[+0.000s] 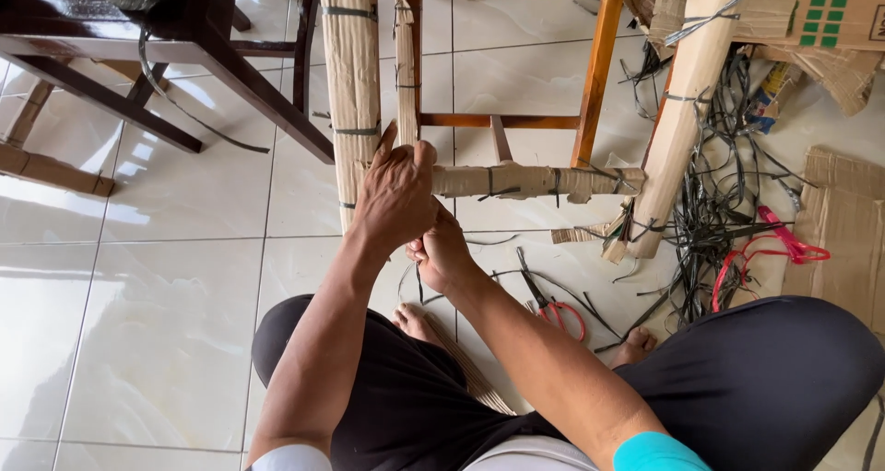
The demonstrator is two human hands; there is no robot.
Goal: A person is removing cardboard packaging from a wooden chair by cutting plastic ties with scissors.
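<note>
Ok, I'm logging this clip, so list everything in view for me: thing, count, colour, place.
Chair legs wrapped in cardboard: at least two, tan, upright at centre and upper right.
Wrapped crossbar: one, tan, level between the legs.
Bare wooden rungs: orange-brown, behind the crossbar.
Dark wooden furniture: one, upper left.
Scissors: one pair, red handles, on the floor by the right forearm.
Strapping offcuts: a heap, black, right.
Red plastic strap: right of the heap.
Loose cardboard: brown, right edge.
Floor tiles: white, glossy.
Left hand: on the wrapped leg.
Right hand: just beneath it.
</note>
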